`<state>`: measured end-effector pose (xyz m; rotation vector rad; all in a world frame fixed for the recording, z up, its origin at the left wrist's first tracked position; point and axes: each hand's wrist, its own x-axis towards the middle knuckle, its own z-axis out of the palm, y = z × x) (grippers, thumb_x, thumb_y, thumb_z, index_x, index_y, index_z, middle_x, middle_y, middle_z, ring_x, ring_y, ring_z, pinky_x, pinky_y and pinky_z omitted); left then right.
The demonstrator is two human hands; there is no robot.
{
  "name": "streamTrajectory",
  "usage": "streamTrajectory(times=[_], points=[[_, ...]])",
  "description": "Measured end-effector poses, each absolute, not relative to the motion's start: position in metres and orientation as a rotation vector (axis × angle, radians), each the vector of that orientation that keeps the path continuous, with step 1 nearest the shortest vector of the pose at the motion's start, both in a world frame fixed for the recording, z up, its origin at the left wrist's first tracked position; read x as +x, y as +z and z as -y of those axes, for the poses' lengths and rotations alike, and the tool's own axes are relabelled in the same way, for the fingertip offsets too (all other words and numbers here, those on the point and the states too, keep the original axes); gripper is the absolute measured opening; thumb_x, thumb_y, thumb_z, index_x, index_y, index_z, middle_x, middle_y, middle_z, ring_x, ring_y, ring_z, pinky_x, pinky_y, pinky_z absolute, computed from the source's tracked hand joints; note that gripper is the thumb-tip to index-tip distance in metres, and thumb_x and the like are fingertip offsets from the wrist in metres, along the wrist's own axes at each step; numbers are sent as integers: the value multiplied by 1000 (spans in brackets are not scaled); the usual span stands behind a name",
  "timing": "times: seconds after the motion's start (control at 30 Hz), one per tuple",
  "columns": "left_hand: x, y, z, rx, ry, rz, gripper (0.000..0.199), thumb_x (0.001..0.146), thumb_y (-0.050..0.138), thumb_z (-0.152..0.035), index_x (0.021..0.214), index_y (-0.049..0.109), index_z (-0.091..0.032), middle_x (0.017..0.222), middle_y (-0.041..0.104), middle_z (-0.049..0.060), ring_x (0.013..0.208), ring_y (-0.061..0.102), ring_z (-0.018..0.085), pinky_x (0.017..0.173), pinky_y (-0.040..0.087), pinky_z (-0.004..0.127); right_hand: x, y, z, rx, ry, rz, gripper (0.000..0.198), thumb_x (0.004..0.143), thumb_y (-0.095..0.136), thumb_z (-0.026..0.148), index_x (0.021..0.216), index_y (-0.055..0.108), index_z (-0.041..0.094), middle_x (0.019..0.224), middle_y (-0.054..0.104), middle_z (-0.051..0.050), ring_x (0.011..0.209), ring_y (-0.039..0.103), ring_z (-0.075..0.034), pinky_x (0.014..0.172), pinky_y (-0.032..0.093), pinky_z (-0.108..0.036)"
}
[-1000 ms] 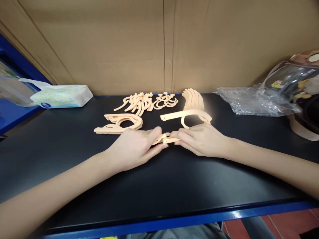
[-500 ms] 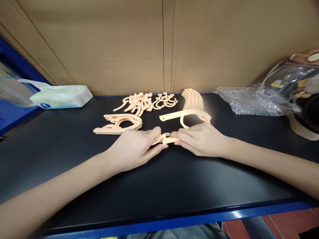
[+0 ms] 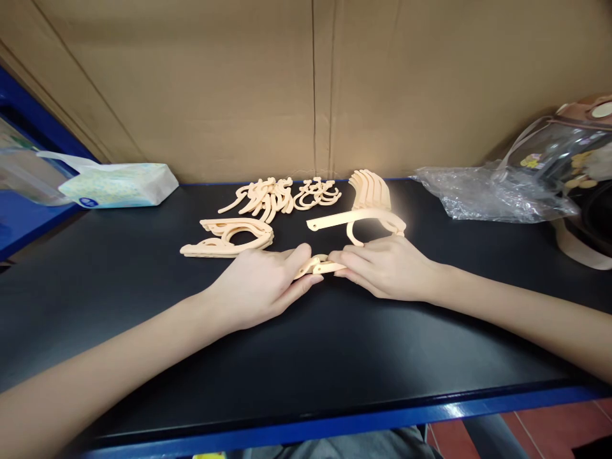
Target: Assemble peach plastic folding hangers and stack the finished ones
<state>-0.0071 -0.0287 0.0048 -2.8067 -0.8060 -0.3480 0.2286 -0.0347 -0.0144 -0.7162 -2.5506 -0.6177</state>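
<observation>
My left hand (image 3: 261, 287) is closed around a peach plastic folding hanger part (image 3: 306, 268), thumb and forefinger pinching its end. From the other side my right hand (image 3: 389, 268) grips a second hanger part (image 3: 329, 268). The two parts meet and overlap between my fingertips, just above the table; most of each is hidden by the fingers. Right behind my right hand is a longer curved hanger arm (image 3: 335, 220) with a hole at its end; I cannot tell whether the hand touches it. Stacked folded hangers (image 3: 262, 240) lie behind my left hand.
At the back of the black table (image 3: 306, 376) are a pile of curved hanger arms (image 3: 268, 196), several hooks (image 3: 316, 193) and a row of nested arms (image 3: 370, 189). A tissue pack (image 3: 119, 185) lies left, a clear plastic bag (image 3: 492, 194) right. Cardboard (image 3: 215, 89) stands behind.
Almost nothing differs. Both hands keep their grip, and the two parts between the fingertips have shifted only very slightly.
</observation>
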Motion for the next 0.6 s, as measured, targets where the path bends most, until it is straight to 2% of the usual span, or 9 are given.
streamTrajectory(times=[0.2, 0.4, 0.6], points=[[-7, 4, 28, -2760, -340, 773, 32, 102, 25, -36, 79, 39, -19, 57, 55, -3, 42, 51, 12, 42, 27, 22, 228, -14, 35, -715, -633, 2542, 32, 101, 35, 29, 93, 63, 14, 65, 63, 2, 49, 53, -9, 47, 26, -27], [-5, 3, 27, -2604, -278, 683, 35, 102, 21, -31, 77, 41, -19, 51, 48, -4, 38, 47, 12, 40, 25, 24, 229, -14, 35, -696, -656, 2547, 32, 101, 36, 28, 96, 64, 15, 63, 62, 3, 47, 52, -9, 46, 25, -27], [-6, 1, 27, -2552, -184, 646, 31, 102, 25, -28, 78, 42, -18, 60, 54, -2, 46, 57, 14, 41, 26, 26, 228, -14, 35, -692, -625, 2569, 33, 101, 35, 29, 99, 64, 13, 63, 63, 2, 45, 53, -10, 45, 22, -28]])
